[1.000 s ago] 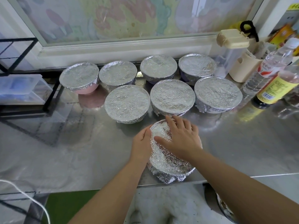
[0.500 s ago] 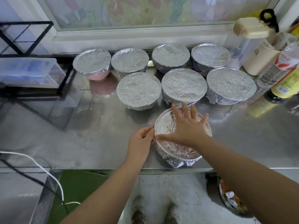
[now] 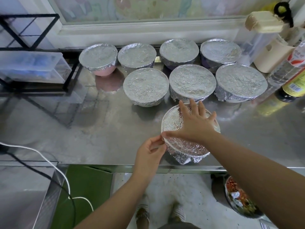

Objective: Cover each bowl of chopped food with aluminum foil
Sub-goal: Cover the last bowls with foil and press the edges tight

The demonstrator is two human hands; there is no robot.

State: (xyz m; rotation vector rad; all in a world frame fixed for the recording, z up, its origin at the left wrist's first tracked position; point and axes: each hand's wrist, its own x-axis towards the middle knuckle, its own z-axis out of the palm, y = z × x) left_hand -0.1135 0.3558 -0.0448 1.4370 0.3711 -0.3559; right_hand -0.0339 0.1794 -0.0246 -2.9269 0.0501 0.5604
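Note:
A foil-covered bowl stands near the front edge of the steel counter. My right hand lies flat on its foil top with the fingers spread. My left hand touches the foil at the bowl's left rim with thumb and fingertips. Behind it stand several more foil-covered bowls in two rows, among them a pink one at the far left and a wide one at the right.
Bottles and a cream container crowd the right back corner. A black wire rack with a clear box sits at the left. A white cable hangs off the front left. A bin with scraps stands on the floor.
The view has tilted down and back. My right hand has spread wider over the foil top, and my left hand has slipped slightly lower along the rim.

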